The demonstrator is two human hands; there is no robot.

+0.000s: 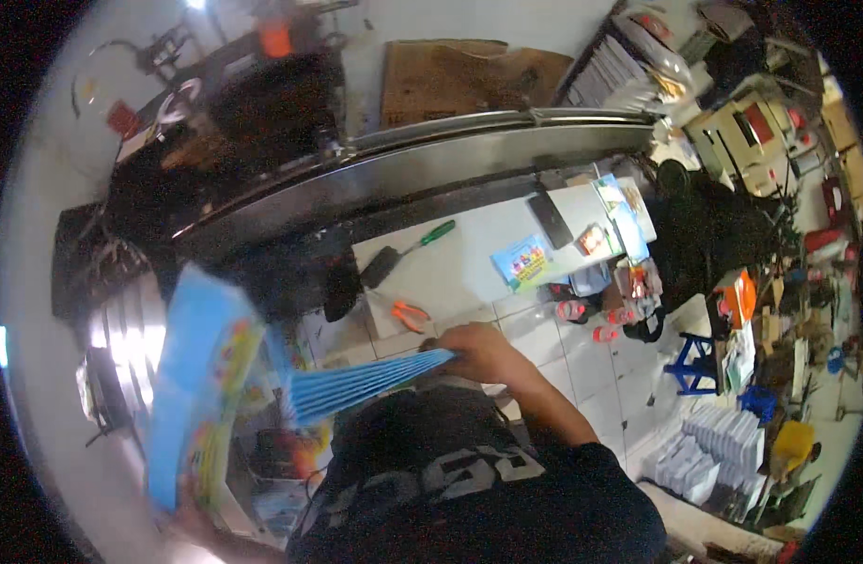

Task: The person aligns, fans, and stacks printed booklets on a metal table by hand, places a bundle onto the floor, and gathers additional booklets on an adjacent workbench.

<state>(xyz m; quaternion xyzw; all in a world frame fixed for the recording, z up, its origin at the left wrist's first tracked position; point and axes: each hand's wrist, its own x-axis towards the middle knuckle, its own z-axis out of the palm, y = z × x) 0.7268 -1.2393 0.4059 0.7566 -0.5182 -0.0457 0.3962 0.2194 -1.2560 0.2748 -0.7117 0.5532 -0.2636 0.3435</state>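
My right hand (480, 353) is closed on one end of a fanned stack of thin blue booklets (370, 383), held over my dark shirt. At the lower left my left hand (194, 524), smeared and partly hidden, grips the bottom of a larger blue printed stack (198, 334) with colourful pictures along its side. This stack stands tilted and is blurred; whether it is booklets or loose sheets I cannot tell. Beyond my hands, a similar blue printed booklet (522, 263) lies flat on the white table (459, 268). Orange-handled pliers (411, 316) lie near its front edge.
A green-handled tool (438, 232) and a dark flat slab (549, 220) rest on the white table. Red-capped bottles (570, 310) stand to its right. A long metal rail (422, 141) runs behind. White stacks (718, 446) and a blue stool (691, 365) are at right.
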